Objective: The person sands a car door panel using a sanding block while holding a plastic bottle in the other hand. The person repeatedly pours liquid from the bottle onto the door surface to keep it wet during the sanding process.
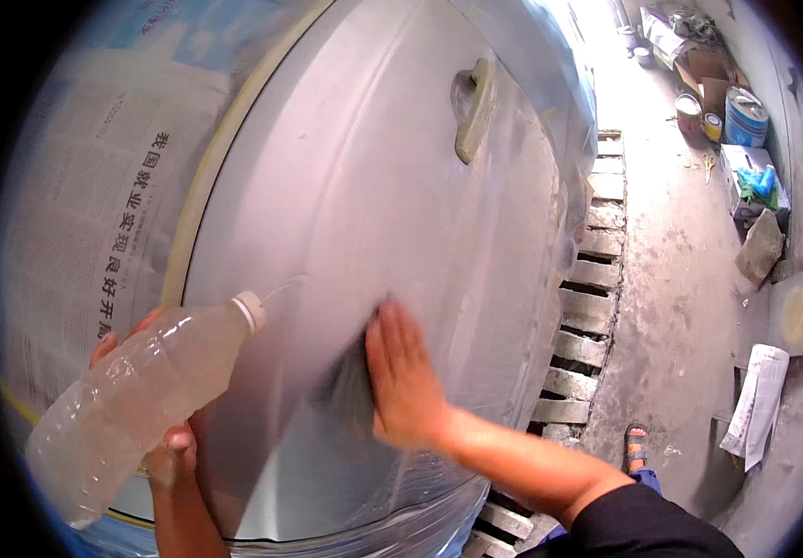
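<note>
My left hand [173, 451] grips a clear ribbed plastic bottle [146, 395] of cloudy liquid, tilted with its white cap up and to the right. A thin stream spurts from the cap onto a grey car door panel [374, 186]. Against that panel lies my right hand [404, 377], its fingers straight, close together and slightly blurred. Beneath them shows the edge of a dark sheet [361, 363] that looks like sandpaper; most of it is covered. The lower panel looks wet. Farther up sits a door handle [476, 112] with a dull yellowish-green surface.
Newspaper [94, 205] and yellowish tape mask the panel's left side; plastic film edges the bottom and right. A slatted floor channel [592, 270] runs beside the car. Along the right wall stand a blue-and-white bucket [746, 116], cans, a box and a white roll [757, 400]. A sandalled foot [637, 446] shows below.
</note>
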Motion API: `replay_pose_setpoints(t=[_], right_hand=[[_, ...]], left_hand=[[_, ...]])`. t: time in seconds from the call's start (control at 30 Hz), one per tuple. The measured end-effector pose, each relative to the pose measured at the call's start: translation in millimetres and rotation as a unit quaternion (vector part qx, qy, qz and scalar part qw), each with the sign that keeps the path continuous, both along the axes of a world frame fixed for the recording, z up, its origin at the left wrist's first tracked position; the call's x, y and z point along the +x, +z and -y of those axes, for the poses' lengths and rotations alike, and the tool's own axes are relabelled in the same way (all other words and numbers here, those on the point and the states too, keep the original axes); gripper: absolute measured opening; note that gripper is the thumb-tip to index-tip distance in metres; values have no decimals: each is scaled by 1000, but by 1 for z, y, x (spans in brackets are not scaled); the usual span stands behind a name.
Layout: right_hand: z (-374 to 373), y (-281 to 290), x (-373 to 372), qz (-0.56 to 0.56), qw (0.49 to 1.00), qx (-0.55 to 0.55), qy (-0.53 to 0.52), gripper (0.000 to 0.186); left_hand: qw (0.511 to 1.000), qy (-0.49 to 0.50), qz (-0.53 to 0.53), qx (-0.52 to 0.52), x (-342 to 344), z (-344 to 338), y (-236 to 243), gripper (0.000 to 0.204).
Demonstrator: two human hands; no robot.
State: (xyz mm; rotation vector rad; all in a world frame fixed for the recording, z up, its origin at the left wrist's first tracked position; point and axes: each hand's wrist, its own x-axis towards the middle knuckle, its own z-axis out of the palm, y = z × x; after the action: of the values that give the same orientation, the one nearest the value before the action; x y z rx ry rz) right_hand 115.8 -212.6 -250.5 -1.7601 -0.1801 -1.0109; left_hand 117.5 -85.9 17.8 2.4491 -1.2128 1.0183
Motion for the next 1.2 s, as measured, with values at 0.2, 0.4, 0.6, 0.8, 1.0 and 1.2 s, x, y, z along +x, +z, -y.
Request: replay_pose_setpoints(t=[0.2,0.4,0.6,0.8,1.0,1.2], right_hand=[[72,27,81,-25,985,68,-154,93],[15,-2,17,13,998,3,-64,92],[86,31,74,-46,988,50,-140,92],[23,12,11,-8,998,23,-49,97],[86,34,78,-27,983,52,-174,93],[12,10,14,1,999,29,-19,95]], left_hand=[[1000,-6,-2,14,3,4,0,107],[998,-23,-61,2,-1,6,0,109],[989,-108,-55,81,-7,26,6,110],[998,14,56,39,2,5,1,109],[1000,4,25,9,4,17,-6,108],[998,-12,-56,4,3,-11,6,114]])
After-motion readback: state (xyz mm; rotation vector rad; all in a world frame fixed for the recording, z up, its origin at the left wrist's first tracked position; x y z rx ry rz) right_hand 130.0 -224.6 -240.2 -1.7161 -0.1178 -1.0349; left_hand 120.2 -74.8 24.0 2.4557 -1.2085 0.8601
